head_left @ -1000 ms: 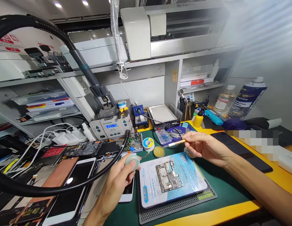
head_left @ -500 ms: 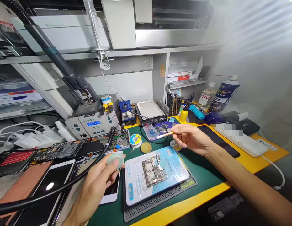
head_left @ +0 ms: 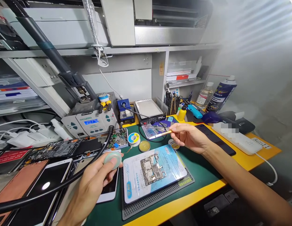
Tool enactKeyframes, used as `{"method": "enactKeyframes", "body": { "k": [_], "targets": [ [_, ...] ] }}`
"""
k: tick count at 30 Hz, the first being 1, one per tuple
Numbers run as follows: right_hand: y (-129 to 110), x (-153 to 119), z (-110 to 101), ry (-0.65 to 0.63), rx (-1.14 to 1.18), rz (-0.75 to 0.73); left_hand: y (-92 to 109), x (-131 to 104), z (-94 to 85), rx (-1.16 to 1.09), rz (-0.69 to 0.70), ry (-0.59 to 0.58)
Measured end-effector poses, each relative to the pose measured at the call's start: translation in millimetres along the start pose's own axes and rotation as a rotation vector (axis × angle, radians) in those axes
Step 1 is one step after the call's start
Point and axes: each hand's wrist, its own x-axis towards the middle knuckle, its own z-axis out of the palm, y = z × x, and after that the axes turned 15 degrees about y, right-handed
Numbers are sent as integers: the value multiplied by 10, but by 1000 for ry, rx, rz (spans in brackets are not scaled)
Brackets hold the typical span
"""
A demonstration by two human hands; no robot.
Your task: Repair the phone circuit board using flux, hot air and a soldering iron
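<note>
My left hand [head_left: 90, 179] is closed around a round pale green spool of desoldering braid [head_left: 112, 159]. A short copper-coloured end of braid sticks out to the right, over the green mat. Between the thumb and fingers of my right hand [head_left: 191, 136] is a slim stick-like tool [head_left: 161, 135] with a yellow-orange shaft and a paler tip pointing left; its exact kind is unclear. Below and between both hands, a phone circuit board [head_left: 152, 171] lies on a blue-and-white printed pad [head_left: 134, 188]. The pad rests on a grey perforated mat [head_left: 157, 198]. Neither hand touches the board.
A solder reel [head_left: 134, 138] and an open tin of amber paste [head_left: 144, 146] stand behind the pad. A black hose [head_left: 72, 186] crosses the left side over several phones. Behind are a hot-air station [head_left: 89, 121], a blue iron stand [head_left: 123, 111] and a flat heating plate [head_left: 149, 108].
The view has shifted slightly, so everything sits a little further left. Both hands keep their grips and nearly the same places above the bench. The station's display digits differ.
</note>
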Motion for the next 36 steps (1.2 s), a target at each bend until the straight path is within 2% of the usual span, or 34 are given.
{"method": "enactKeyframes", "body": {
  "k": [11,19,24,29,36],
  "targets": [
    [-23,-2,-47,-55,-36,-20,-37,31,-58,131,138,-76],
    [-36,27,-56,-7,-29,-36,156,-70,51,166,253,-114],
    [-66,10,-45,5,-13,-59,117,-66,56,181,251,-149],
    [-65,-7,-27,-35,-19,-48,81,-57,98,207,208,-219],
    [-54,-17,-40,-82,-24,-32,78,-73,145,292,246,-156]
  ]
}}
